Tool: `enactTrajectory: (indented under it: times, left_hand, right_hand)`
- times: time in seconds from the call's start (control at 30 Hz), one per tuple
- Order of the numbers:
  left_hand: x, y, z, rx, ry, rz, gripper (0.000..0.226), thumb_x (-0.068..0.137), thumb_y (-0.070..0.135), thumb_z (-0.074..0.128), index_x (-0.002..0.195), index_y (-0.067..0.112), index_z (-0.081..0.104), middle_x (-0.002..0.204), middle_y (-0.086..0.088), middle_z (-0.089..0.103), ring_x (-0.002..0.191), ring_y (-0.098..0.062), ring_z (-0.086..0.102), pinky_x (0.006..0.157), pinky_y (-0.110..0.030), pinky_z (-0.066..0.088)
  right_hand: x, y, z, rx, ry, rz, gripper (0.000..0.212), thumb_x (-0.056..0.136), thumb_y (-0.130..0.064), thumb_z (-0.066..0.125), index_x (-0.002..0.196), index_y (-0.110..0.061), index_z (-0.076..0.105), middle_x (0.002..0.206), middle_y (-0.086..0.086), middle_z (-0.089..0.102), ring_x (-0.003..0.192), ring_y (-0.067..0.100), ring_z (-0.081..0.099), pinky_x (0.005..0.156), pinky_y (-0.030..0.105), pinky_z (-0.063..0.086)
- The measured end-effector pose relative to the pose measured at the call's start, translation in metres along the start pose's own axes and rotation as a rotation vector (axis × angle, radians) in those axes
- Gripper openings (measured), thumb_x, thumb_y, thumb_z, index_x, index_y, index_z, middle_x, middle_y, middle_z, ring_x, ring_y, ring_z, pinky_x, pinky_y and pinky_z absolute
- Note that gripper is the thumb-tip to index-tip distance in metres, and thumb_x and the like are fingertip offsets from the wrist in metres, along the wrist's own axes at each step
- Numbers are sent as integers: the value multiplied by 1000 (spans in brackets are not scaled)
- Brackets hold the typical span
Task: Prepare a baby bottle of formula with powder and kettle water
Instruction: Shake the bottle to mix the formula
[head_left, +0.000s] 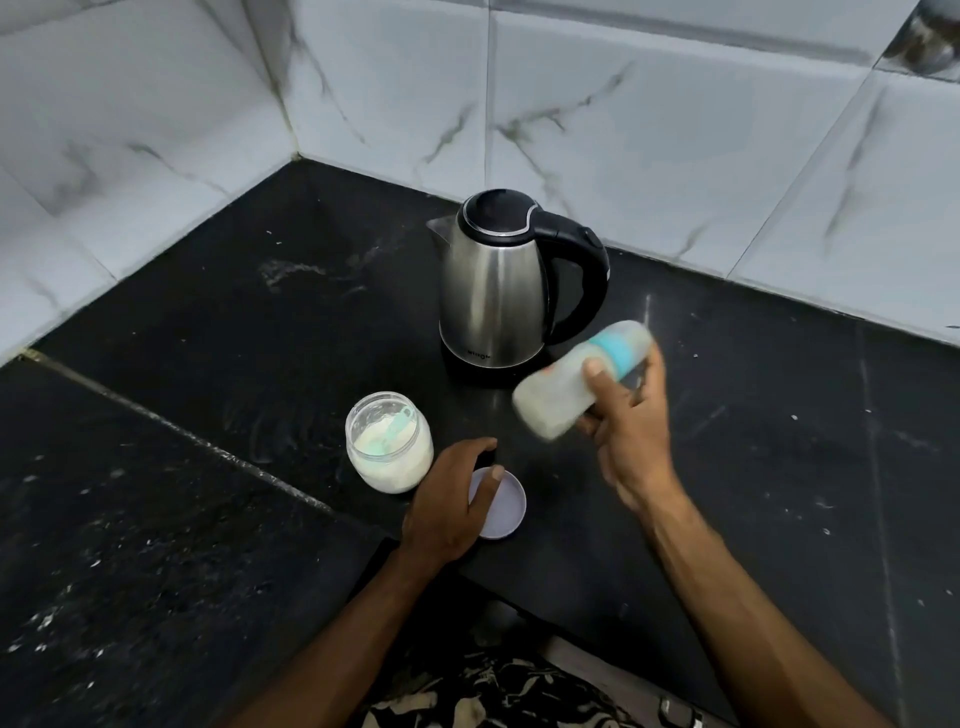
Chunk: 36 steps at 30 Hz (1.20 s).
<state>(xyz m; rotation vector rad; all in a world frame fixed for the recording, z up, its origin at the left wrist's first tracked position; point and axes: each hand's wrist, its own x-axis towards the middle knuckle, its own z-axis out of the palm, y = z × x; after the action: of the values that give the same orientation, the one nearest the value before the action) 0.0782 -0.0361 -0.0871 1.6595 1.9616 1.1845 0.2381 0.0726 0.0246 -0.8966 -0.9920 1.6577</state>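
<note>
At the near edge of the speckled black stone worktop (182, 364), which cuts back in a notch just before the person, the left hand (451, 499) lies palm down with its fingers curled over the rim of a round pale lilac plastic lid (505, 506) that lies flat. Just left of it stands an open clear jar of white formula powder (388, 441) with a pale green scoop in it, with broad bare stone further left. Raised to the right, the right hand (631, 421) grips a motion-blurred, cloudy baby bottle with a teal collar (582, 379), tilted with its cap end up and away, in front of the steel kettle with a black handle (511, 291) near the marbled white wall tiles (649, 119).
</note>
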Motion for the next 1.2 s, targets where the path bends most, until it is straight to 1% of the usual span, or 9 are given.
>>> enactTrajectory:
  times: [0.1, 0.27, 0.37, 0.47, 0.6, 0.8, 0.97, 1.13, 1.2]
  left_hand:
    - [-1, -2, -2, -35, -25, 12, 43, 95, 48, 44, 130, 24, 54, 124, 13, 51, 113, 6, 44, 101, -5, 27]
    - [1, 1, 0, 7, -24, -13, 52, 97, 50, 39, 127, 13, 59, 126, 4, 61, 116, -6, 53, 101, -18, 38]
    - [1, 3, -3, -1, -39, -18, 55, 95, 50, 39, 128, 11, 58, 127, 2, 60, 115, -4, 51, 102, -13, 33]
    - [1, 4, -5, -20, -71, -16, 58, 94, 50, 39, 130, 8, 57, 131, -2, 59, 119, -11, 52, 104, -22, 35]
    - [2, 7, -3, 6, -40, -32, 54, 96, 49, 39, 128, 11, 59, 127, 1, 62, 118, -12, 55, 103, -21, 39]
    - [0, 4, -2, 21, -17, -19, 43, 93, 30, 53, 124, 1, 59, 119, -11, 64, 111, -21, 56, 96, -13, 31]
    - [1, 5, -2, 19, -34, -32, 50, 97, 48, 41, 127, 12, 59, 126, 2, 62, 116, -6, 53, 102, -19, 39]
    - [5, -1, -3, -55, -140, -100, 31, 99, 22, 57, 125, 6, 60, 125, -3, 62, 117, -16, 57, 102, -28, 41]
    - [3, 1, -3, -22, -70, -54, 34, 99, 30, 54, 123, 7, 60, 123, 5, 59, 113, -4, 52, 100, -18, 36]
  right_hand:
    - [-16, 13, 0, -254, -270, 75, 88, 74, -17, 86, 144, -36, 36, 117, 18, 67, 98, 31, 72, 72, 40, 61]
    - [4, 0, -2, 5, 40, 10, 79, 76, -24, 74, 145, -27, 35, 93, -3, 76, 92, 23, 72, 74, 47, 62]
    - [-5, 2, -3, -122, -133, 73, 85, 73, -24, 83, 143, -33, 36, 100, 6, 75, 91, 25, 74, 69, 44, 62]
    - [-9, 0, -4, -280, -328, 80, 86, 72, -17, 86, 141, -38, 39, 107, 9, 73, 95, 26, 73, 70, 37, 60]
    - [12, -17, -4, 75, 9, -16, 70, 82, -23, 77, 140, -29, 40, 103, 0, 72, 96, 23, 72, 66, 41, 61]
    - [-13, 4, 4, -287, -398, 46, 85, 73, -16, 85, 140, -43, 38, 114, 10, 70, 99, 27, 72, 72, 36, 60]
    - [4, -12, 6, 17, -74, -30, 73, 80, -20, 76, 141, -32, 38, 97, -1, 74, 95, 27, 72, 75, 50, 61]
    - [-12, -3, 3, -312, -505, 25, 87, 76, -10, 81, 144, -37, 34, 117, 8, 69, 100, 28, 72, 76, 37, 60]
    - [-6, -9, 4, -246, -381, -2, 84, 76, -9, 81, 142, -36, 36, 111, 9, 71, 96, 27, 73, 73, 39, 61]
